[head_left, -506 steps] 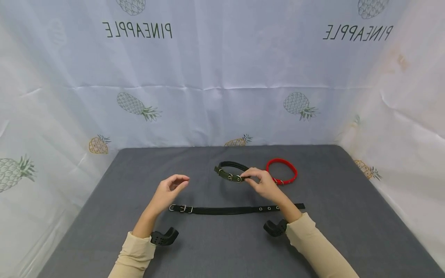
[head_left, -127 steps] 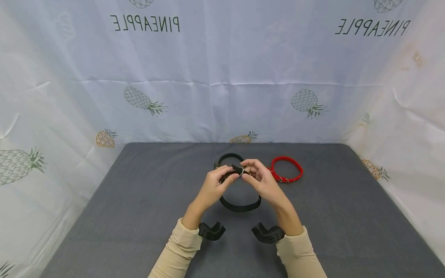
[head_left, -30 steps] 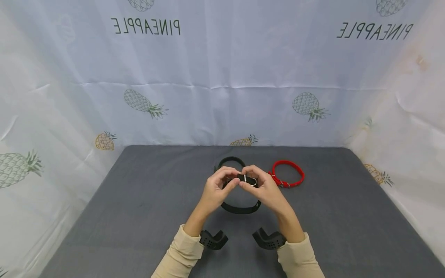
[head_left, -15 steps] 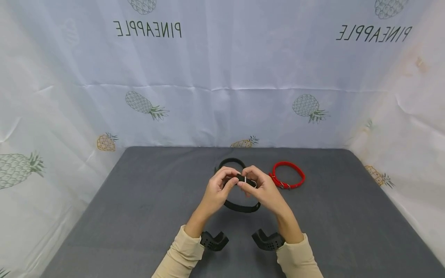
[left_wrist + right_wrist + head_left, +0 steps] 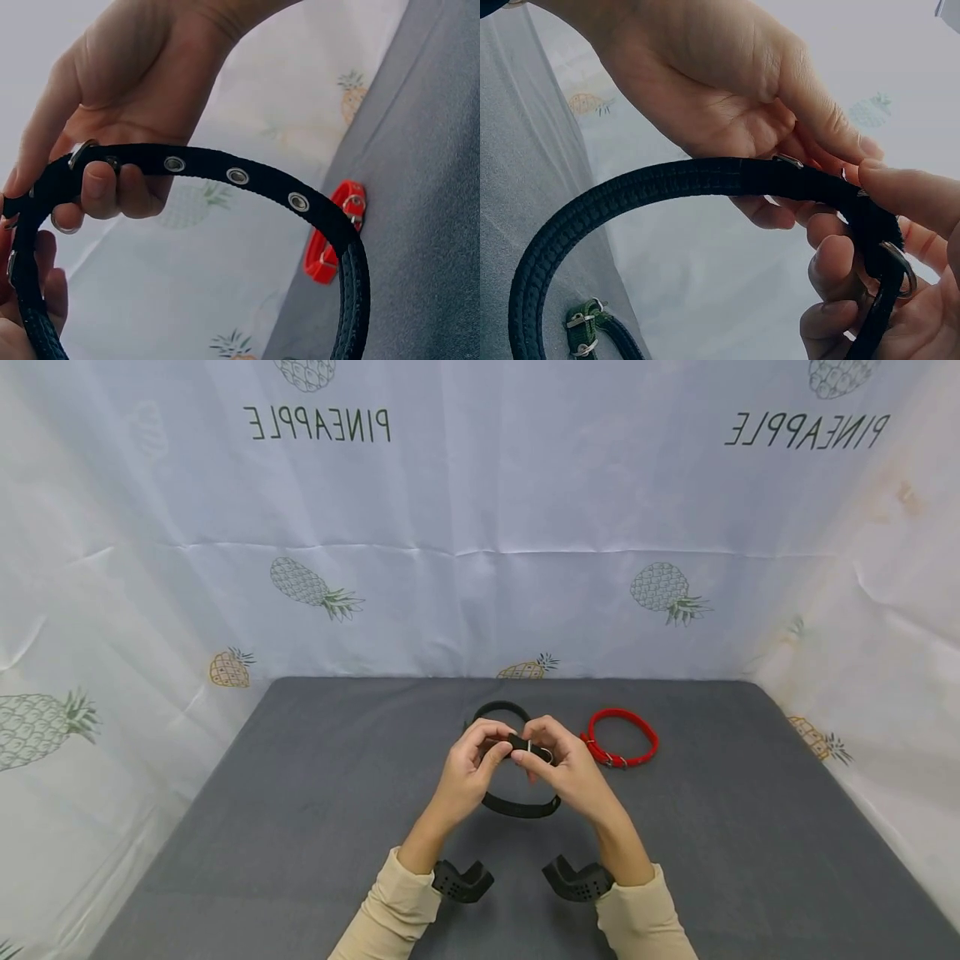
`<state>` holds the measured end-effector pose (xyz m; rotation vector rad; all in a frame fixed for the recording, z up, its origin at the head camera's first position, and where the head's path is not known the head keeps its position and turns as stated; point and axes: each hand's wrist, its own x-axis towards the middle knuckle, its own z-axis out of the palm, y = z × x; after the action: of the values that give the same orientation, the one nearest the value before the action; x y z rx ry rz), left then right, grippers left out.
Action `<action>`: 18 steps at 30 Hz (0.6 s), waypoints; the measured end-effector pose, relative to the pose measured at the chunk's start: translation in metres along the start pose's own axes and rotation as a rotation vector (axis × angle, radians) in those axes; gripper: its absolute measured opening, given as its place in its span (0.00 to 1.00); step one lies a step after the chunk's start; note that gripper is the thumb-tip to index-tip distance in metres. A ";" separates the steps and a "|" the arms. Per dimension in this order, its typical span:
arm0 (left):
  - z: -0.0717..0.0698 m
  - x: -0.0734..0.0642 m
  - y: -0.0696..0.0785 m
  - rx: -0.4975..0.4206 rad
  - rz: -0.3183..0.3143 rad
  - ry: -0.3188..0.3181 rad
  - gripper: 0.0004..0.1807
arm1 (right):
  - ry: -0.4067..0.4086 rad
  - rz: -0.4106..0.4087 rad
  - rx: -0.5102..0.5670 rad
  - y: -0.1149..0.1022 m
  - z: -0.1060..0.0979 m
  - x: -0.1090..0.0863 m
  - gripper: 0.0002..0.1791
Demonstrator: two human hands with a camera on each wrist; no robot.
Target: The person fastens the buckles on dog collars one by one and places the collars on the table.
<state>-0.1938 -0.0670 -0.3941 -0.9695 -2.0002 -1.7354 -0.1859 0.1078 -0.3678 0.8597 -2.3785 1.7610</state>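
Between my two hands hangs a looped black dog collar (image 5: 521,810), its ends overlapping at the fingertips. My left hand (image 5: 459,781) pinches the overlapping end between thumb and fingers; my right hand (image 5: 576,781) grips the part with the metal rings. In the left wrist view, the black collar (image 5: 206,165) shows several eyelets running away from the right hand (image 5: 150,82). From the right wrist camera, the left hand (image 5: 705,82) curls around the padded stretch near the buckle. Fingers partly hide the fastening.
Behind the hands on the grey table (image 5: 315,827) lies a dark green collar (image 5: 498,704), partly covered by the fingers; its buckle (image 5: 581,334) shows in the right wrist view. To its right rests a fastened red collar (image 5: 621,764).
Earliest, the black collar lay straight on the table while my right hand held the green one. Later both hands hold the black collar bent into a loop. Over the last second, the hands barely shift.
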 end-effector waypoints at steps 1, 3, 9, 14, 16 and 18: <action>0.000 0.000 0.000 0.001 0.001 0.002 0.11 | -0.001 0.003 -0.002 0.000 0.000 0.000 0.11; 0.000 0.000 0.000 0.006 0.005 0.005 0.11 | -0.003 0.007 -0.008 0.001 -0.001 0.000 0.11; 0.000 0.000 0.000 0.001 -0.019 0.011 0.11 | 0.002 0.004 -0.023 0.003 -0.003 -0.001 0.10; -0.001 0.001 0.002 -0.002 -0.039 0.025 0.11 | 0.003 -0.003 -0.015 0.003 -0.005 0.000 0.10; -0.001 0.002 0.003 -0.006 -0.038 0.031 0.11 | 0.006 -0.006 -0.013 0.003 -0.006 0.000 0.10; -0.002 0.003 0.004 -0.008 -0.031 0.040 0.11 | 0.006 0.002 -0.010 0.003 -0.007 0.000 0.10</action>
<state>-0.1937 -0.0676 -0.3893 -0.9041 -1.9951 -1.7661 -0.1894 0.1146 -0.3673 0.8500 -2.3829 1.7476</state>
